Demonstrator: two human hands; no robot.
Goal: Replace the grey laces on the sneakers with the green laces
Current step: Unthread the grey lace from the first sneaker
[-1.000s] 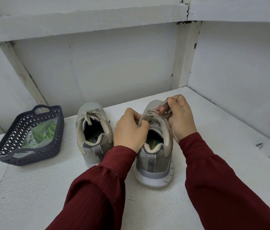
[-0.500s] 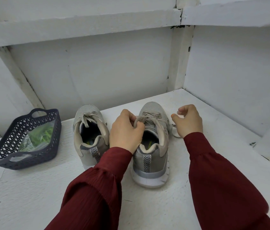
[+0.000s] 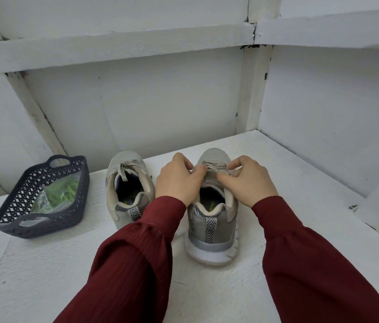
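Two grey sneakers stand side by side on the white surface, heels toward me. The left sneaker (image 3: 128, 190) keeps its grey lace tied in a bow. Both my hands sit over the tongue of the right sneaker (image 3: 211, 220). My left hand (image 3: 176, 180) grips the left side of that shoe's collar and lace area with curled fingers. My right hand (image 3: 249, 180) pinches the grey lace (image 3: 211, 167) at the top eyelets. The green laces (image 3: 63, 193) lie in a clear bag inside the dark basket (image 3: 9, 220) at the left.
White walls and wooden beams close in the back and the right side. The white surface (image 3: 44, 276) stretches in front of the shoes and to the right, with a raised ledge at far right.
My right hand, which had pulled a lace end out to the shoe's right, has come back onto the laces at the tongue. My left hand stays on the shoe.
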